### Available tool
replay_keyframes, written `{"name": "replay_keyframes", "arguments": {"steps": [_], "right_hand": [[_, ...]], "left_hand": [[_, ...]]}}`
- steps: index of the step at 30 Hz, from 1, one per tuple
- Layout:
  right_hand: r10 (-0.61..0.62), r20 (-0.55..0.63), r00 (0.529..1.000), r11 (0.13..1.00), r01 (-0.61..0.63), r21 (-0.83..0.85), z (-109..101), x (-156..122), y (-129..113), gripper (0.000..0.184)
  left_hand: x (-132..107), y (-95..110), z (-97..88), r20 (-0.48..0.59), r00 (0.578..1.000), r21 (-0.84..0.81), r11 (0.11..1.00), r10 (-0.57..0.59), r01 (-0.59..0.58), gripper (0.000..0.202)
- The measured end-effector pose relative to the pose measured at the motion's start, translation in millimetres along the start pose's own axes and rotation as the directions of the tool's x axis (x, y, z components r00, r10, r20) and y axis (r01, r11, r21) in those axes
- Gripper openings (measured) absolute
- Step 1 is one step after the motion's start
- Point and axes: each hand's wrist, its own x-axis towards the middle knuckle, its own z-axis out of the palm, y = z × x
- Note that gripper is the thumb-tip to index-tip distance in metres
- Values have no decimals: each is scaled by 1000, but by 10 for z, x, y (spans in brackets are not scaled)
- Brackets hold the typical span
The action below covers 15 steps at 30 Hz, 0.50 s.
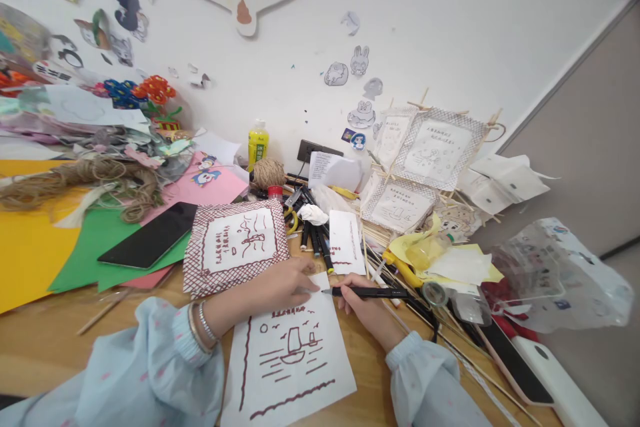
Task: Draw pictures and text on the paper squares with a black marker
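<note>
A white sheet [295, 360] with a dark red boat drawing and wavy border lies on the wooden table [45, 347] in front of me. My left hand [283, 283] rests flat on its top left corner, fingers stretched out. My right hand [363, 307] is closed around a black marker pen [367, 292], whose tip touches the sheet's upper edge. Just beyond my left hand lies a finished drawing with a red crosshatched border [235, 243].
Several markers [315, 237] and a narrow paper strip [345, 240] lie behind the sheet. Paper lantern frames on sticks [425, 160], yellow scraps, a tape roll [435, 293] and a plastic bag [555, 273] crowd the right. A tablet [150, 237], coloured paper and twine [100, 180] lie left.
</note>
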Motion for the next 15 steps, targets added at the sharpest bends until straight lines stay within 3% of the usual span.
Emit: {"name": "replay_keyframes", "arguments": {"steps": [15], "right_hand": [[-4, 7, 1000, 1000, 4, -4, 0, -3, 14, 17]], "left_hand": [[-4, -38, 35, 7, 1000, 2, 1000, 28, -28, 17]]}}
